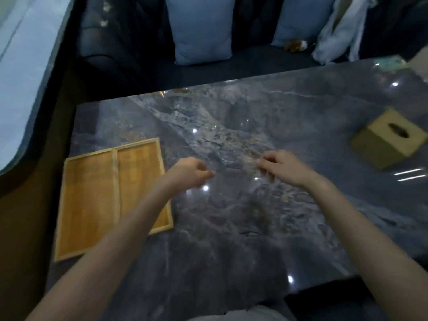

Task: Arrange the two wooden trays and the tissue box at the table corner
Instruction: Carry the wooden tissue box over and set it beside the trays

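Dark grey marble table (231, 228) with glossy reflections fills the view. Nearest, 2 bare forearms extend over it. Left hand (187, 172) and right hand (282, 166) hover above the table centre with fingers loosely curled, holding nothing. 2 wooden trays lie flat and side by side at the left table corner, long edges touching: left tray (88, 205), right tray (139, 172), the latter partly covered by the left forearm. Tissue box (389, 140) stands well apart near the right edge. Beyond the table, dark sofa (129, 49) carries 2 pale cushions (199, 28)
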Demonstrator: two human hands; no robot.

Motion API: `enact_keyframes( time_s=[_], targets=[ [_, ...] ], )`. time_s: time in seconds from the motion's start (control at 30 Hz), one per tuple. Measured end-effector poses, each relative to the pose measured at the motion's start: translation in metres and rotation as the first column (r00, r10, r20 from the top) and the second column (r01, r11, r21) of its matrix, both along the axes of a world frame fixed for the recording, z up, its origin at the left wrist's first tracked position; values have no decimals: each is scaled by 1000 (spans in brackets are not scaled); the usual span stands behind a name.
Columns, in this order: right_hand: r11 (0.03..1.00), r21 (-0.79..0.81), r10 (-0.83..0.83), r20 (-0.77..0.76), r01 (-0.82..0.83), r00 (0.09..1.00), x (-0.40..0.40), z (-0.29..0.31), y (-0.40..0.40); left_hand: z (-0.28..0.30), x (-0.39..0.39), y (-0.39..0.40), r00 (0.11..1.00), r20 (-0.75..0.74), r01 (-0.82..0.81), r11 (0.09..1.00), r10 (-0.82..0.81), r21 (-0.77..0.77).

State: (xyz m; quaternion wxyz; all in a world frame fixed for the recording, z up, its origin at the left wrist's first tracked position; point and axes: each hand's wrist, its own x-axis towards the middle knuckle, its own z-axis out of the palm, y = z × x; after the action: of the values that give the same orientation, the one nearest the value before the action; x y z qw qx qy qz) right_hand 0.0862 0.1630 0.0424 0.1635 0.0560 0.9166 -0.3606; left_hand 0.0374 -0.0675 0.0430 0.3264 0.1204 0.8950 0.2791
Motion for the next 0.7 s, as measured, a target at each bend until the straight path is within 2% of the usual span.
enact_keyframes(
  time_s=[0.1, 0.3, 0.57, 0.7],
  targets=[
    [994, 15, -108, -39, 109, 993, 15, 11, 75, 3, 1, 76, 999, 35, -31, 993, 27, 118],
    [948, 32, -312, -81, 315, 947, 50, 22, 218, 3, 2, 220, 999, 43, -1, 984, -7, 181],
    [783, -57, -621, -98, 619, 777, 67, -3, 365, -9, -1, 377, 990, 134, -67, 965, 33, 254],
    [723, -103, -690, -77, 683, 719, 55, -28, 407, -22, -7, 432, 988, 132, -106, 960, 73, 259]
  ],
)
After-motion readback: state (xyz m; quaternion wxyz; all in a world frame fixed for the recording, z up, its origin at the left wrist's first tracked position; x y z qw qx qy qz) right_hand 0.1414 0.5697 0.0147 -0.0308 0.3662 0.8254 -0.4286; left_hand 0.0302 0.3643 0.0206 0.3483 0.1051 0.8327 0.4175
